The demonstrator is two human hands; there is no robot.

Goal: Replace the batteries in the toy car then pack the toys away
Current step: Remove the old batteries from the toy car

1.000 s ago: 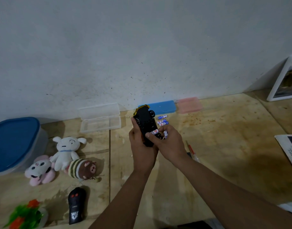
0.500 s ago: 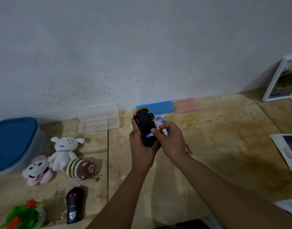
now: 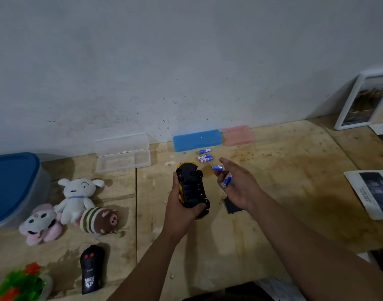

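Two batteries [image 3: 221,174] sit loose in right hand [image 3: 237,187], fingers barely curled round them, right of toy car [image 3: 191,189]. Left hand [image 3: 179,210] grips car, belly up, above table [image 3: 273,192]. Risk: batteries roll off, mix with three [image 3: 204,156] lying farther back.

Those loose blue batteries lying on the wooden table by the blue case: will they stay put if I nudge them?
Probably not. The small blue cylindrical batteries lie on their sides on the bare plywood table, so a sideways nudge would likely roll them. They look smooth and small, so probably slippery to pinch. The blue plastic case behind may stop a roll toward the wall.
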